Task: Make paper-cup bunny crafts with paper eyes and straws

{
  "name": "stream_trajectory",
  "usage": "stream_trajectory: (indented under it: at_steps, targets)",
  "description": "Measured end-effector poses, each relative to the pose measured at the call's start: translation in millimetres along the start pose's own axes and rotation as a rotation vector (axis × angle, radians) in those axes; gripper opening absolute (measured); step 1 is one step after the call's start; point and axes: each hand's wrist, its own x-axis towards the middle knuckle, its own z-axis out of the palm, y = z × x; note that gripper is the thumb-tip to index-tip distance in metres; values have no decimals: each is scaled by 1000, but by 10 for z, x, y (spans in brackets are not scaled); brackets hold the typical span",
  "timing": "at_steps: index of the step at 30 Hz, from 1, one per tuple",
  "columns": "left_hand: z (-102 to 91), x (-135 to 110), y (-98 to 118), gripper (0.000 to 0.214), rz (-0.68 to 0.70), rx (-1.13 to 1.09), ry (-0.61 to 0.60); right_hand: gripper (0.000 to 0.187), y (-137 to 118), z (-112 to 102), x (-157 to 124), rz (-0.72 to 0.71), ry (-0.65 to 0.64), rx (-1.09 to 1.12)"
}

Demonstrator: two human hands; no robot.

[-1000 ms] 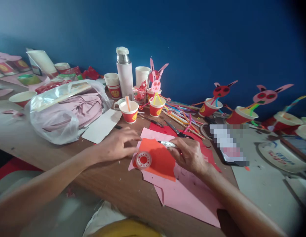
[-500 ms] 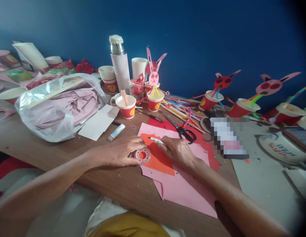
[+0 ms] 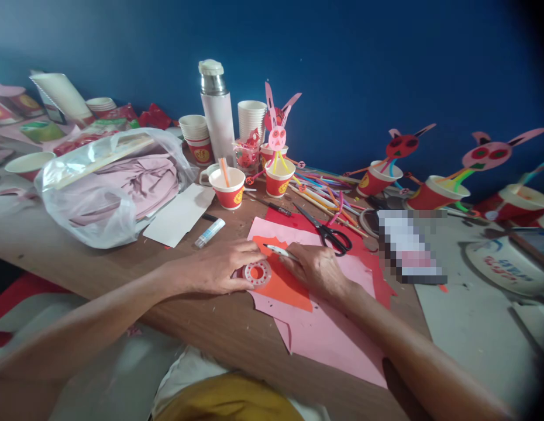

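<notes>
My left hand lies at the left edge of a small orange paper sheet, thumb and fingers closed around a clear plastic tape roll. The roll rests flat, with orange paper showing through its centre. In my right hand is a white marker, its dark tip pointing left above the roll, close to the left fingertips. Whether the tip touches the paper I cannot tell. Beneath the orange sheet lies pink paper, with red paper under that.
Black-handled scissors lie just beyond my right hand. A glue stick, a white card and a plastic bag are to the left. Behind stand a cup with straws, a rabbit-faced cup, a thermos and pipe cleaners.
The camera view has shifted slightly, so things sit a little further right. Both hands keep nearly the same pose, the marker and tape roll still in them.
</notes>
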Motion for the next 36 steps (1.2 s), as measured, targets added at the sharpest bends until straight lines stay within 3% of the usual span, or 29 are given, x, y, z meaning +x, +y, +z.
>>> stream_trajectory:
  at_steps: [6, 14, 19, 22, 25, 29, 32, 36]
  targets:
    - [-33, -183, 124, 50, -50, 79, 42, 42, 7, 23, -12, 12, -12, 5]
    - [562, -494, 526, 73, 18, 157, 154, 39, 14, 23, -9, 37, -59, 24]
    - [670, -460, 562, 79, -14, 129, 151, 42, 5, 13, -8, 49, -59, 10]
    - [677, -452, 559, 80, -27, 108, 163, 36, 22, -29, -23, 53, -84, 104]
    - [714, -447, 586, 78, -60, 81, 186, 29, 53, -95, -42, 31, -29, 229]
    - [781, -432, 636, 74, -119, 33, 220, 36, 69, -183, -27, 198, 16, 249]
    - [796, -426, 647, 74, -131, -3, 221, 42, 24, -261, 33, 265, -66, 385]
    - [790, -429, 632, 71, -138, -9, 222, 29, -116, -450, 194, 264, -185, 676]
